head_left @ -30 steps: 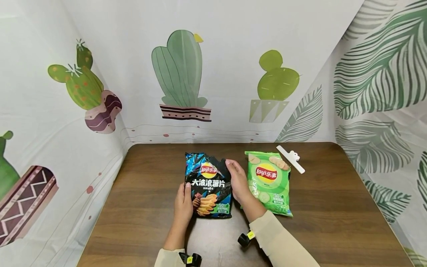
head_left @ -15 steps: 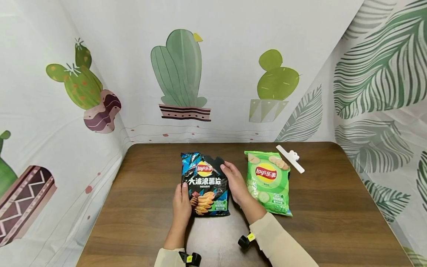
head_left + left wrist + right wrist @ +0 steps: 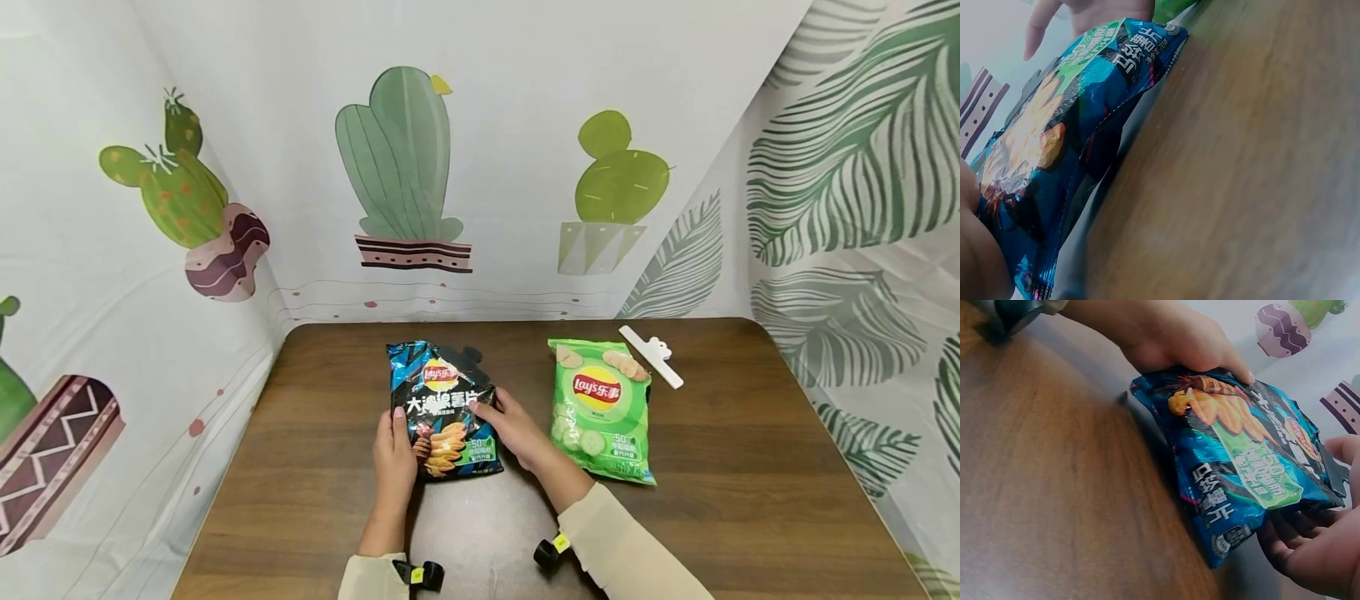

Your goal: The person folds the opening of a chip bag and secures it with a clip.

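Note:
A black and blue bag of potato chips [image 3: 448,408] is held between both hands above the table. My left hand [image 3: 394,462] grips its left edge, thumb on the printed front. At the right edge my right hand [image 3: 521,433] holds the bag, thumb over the front; in the right wrist view its curled fingers [image 3: 1297,540] are under the bag. A black clip [image 3: 471,357] sits across the bag's upper right corner, which looks folded over. Most of the clip's bar is hard to make out against the dark bag.
A green bag of potato chips [image 3: 600,417] lies flat to the right of the hands. Beyond its upper right corner is a white clip [image 3: 652,357]. The wooden table [image 3: 750,467] ends at a patterned cloth backdrop [image 3: 517,167].
The black bag has shifted left and turned slightly. My right hand has slid from the clipped upper corner down to the bag's right edge, uncovering the black clip. The left hand moved along with the bag.

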A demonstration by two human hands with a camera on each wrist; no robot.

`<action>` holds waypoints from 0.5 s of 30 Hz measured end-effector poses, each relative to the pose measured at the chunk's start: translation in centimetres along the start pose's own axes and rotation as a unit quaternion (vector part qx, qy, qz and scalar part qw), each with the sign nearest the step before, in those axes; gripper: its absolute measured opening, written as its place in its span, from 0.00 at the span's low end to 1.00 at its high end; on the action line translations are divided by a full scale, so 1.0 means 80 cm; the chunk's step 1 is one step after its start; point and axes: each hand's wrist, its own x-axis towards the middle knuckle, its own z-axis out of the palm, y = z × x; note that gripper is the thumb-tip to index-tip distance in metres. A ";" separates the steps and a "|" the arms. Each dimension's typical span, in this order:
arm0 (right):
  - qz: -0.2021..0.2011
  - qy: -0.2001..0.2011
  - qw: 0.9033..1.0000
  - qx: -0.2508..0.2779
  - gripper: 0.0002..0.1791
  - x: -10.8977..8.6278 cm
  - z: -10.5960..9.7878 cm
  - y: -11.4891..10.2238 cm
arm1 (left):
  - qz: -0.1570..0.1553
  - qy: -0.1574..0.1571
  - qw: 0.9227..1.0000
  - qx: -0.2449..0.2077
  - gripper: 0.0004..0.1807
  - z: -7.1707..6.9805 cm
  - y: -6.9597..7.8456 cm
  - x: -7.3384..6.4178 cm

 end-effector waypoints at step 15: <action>-0.009 -0.017 0.998 -0.062 0.35 -0.007 0.012 0.013 | -0.014 0.032 0.999 -0.011 0.25 -0.015 -0.001 0.019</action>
